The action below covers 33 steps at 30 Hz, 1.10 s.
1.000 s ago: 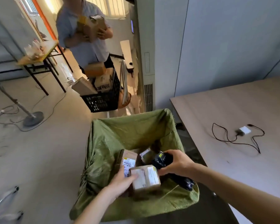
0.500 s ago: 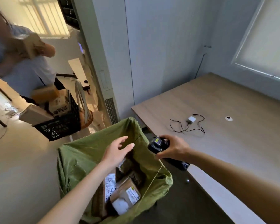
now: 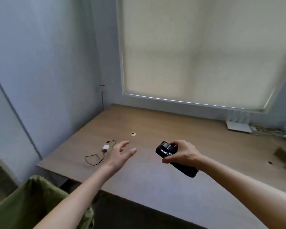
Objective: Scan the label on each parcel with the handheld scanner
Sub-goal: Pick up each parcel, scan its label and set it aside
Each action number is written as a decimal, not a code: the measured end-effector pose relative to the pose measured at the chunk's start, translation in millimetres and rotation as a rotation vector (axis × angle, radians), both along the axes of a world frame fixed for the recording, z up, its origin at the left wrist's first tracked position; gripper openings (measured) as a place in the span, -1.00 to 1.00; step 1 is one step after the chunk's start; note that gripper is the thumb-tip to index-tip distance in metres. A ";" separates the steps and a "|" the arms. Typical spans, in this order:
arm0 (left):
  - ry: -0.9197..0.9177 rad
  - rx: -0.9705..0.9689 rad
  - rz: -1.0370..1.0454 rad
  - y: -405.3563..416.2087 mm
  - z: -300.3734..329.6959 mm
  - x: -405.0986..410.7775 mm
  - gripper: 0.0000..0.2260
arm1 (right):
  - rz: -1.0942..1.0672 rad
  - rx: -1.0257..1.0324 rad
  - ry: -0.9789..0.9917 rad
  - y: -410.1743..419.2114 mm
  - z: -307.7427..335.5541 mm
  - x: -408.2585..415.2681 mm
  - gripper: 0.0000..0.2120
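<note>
Right hand point(image 3: 182, 153), at centre right of the frame, is wrapped round the scanner point(image 3: 173, 158), which hangs over the table point(image 3: 205, 129) with its small screen tilted up toward the camera, probably so it stays ready to aim. Left hand point(image 3: 120, 154), at centre, is empty with fingers spread and relaxed, free to fetch a parcel. No parcel is in sight; only a corner of the green bag point(image 3: 31, 204) shows at lower left, its inside hidden. A charger point(image 3: 105, 147) with its cable lies on the table beside the left hand.
</note>
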<state>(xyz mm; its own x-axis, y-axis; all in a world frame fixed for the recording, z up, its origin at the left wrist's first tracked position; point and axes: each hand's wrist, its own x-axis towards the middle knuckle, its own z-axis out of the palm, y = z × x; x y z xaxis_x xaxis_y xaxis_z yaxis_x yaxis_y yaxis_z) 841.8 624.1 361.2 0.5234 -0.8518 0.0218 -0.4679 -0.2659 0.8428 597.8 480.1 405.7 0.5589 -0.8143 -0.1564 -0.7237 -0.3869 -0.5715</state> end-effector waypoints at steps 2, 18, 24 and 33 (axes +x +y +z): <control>-0.027 -0.007 -0.098 -42.2 16.0 -51.1 -0.52 | -0.112 -0.007 0.023 -18.0 13.1 -67.9 -0.56; 0.018 -0.088 -0.707 -279.9 47.8 -547.1 -0.49 | -0.817 -0.045 0.157 -93.9 41.1 -567.2 -0.34; 0.002 0.016 -0.837 -336.2 25.6 -657.7 -0.44 | -1.017 0.038 0.151 -116.5 16.3 -670.9 -0.32; -0.032 0.121 -0.935 -471.5 -36.7 -770.5 -0.52 | -1.244 0.155 0.185 -196.9 -48.7 -779.6 -0.31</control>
